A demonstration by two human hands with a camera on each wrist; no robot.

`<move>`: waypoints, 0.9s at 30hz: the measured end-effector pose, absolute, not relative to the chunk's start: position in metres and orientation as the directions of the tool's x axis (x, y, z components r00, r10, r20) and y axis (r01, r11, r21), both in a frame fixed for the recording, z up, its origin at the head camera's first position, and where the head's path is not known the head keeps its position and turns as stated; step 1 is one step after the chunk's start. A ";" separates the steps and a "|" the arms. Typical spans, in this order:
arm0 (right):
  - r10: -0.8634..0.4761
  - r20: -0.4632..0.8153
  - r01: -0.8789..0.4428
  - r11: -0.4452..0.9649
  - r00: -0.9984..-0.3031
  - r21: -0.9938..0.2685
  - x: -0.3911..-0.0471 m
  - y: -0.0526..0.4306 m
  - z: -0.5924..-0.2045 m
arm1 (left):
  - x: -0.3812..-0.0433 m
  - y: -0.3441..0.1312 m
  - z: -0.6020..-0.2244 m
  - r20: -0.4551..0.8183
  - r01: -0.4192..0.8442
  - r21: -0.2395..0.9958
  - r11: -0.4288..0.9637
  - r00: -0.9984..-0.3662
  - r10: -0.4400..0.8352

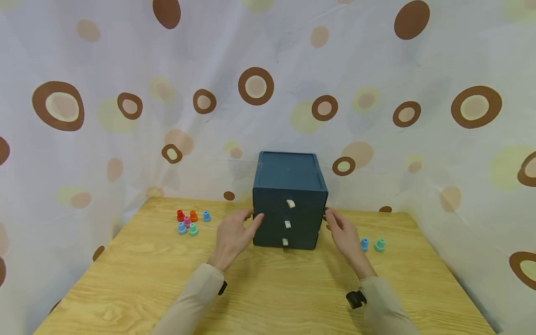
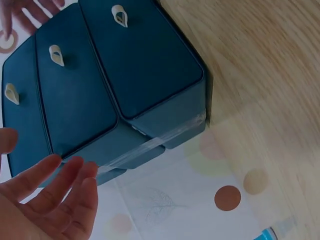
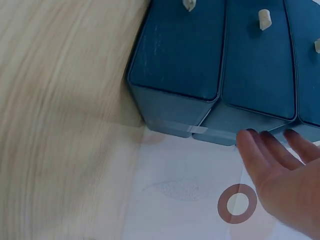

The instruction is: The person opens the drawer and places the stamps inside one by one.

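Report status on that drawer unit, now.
Left grip, right grip: relaxed, one at either side of the drawer unit, contact unclear. Unit upright, three drawers closed. Small coloured pieces stand off to both sides, none in front.

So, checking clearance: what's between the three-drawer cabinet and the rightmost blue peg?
The head view shows the right hand between the three-drawer cabinet and that blue peg.

Cabinet [image 1: 279,197] on table [image 1: 280,288] (cloth [image 1: 289,56] behind)

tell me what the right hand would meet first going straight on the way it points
Most likely the blue drawer box, at its side: the right hand points toward it and looks very close, though any gap is unclear.
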State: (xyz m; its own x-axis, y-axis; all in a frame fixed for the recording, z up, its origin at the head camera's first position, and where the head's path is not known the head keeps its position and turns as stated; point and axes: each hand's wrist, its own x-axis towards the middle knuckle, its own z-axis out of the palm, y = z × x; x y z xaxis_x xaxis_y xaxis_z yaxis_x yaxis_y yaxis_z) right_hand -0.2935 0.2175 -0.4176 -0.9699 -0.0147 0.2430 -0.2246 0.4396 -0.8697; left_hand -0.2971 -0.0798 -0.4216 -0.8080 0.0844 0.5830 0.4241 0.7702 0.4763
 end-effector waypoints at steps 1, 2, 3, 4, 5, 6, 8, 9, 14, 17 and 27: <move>-0.014 0.266 -0.249 0.404 -0.964 -0.880 -0.296 0.217 -0.416 | -0.298 -0.079 -0.422 0.593 0.435 0.487 0.757 -0.801 0.080; -0.013 0.281 -0.266 0.368 -0.960 -0.891 -0.298 0.217 -0.416 | -0.300 -0.077 -0.422 0.601 0.446 0.500 0.742 -0.796 0.074; -0.015 0.298 -0.286 0.337 -0.954 -0.897 -0.300 0.216 -0.415 | -0.301 -0.075 -0.423 0.611 0.460 0.512 0.725 -0.789 0.069; -0.017 0.314 -0.304 0.312 -0.949 -0.900 -0.303 0.215 -0.414 | -0.302 -0.074 -0.424 0.622 0.474 0.523 0.708 -0.781 0.063; -0.014 0.327 -0.316 0.299 -0.945 -0.901 -0.305 0.215 -0.413 | -0.304 -0.072 -0.425 0.635 0.487 0.528 0.695 -0.771 0.058; -0.010 0.333 -0.323 0.274 -0.943 -0.906 -0.307 0.214 -0.412 | -0.305 -0.070 -0.427 0.650 0.506 0.530 0.680 -0.758 0.057; -0.005 0.353 -0.344 0.235 -0.936 -0.909 -0.311 0.212 -0.409 | -0.308 -0.067 -0.429 0.681 0.547 0.525 0.653 -0.730 0.064; -0.001 0.362 -0.353 0.219 -0.932 -0.909 -0.313 0.212 -0.408 | -0.309 -0.065 -0.429 0.700 0.572 0.518 0.636 -0.710 0.069; 0.009 0.390 -0.384 0.151 -0.921 -0.911 -0.323 0.210 -0.400 | -0.314 -0.055 -0.430 0.760 0.678 0.508 0.532 -0.644 0.094; -0.010 0.388 -0.387 0.104 -0.921 -0.916 -0.327 0.212 -0.395 | -0.315 -0.049 -0.430 0.762 0.702 0.525 0.481 -0.639 0.102; -0.086 0.349 -0.354 0.062 -0.933 -0.933 -0.341 0.217 -0.381 | -0.318 -0.039 -0.429 0.781 0.751 0.495 0.437 -0.605 0.155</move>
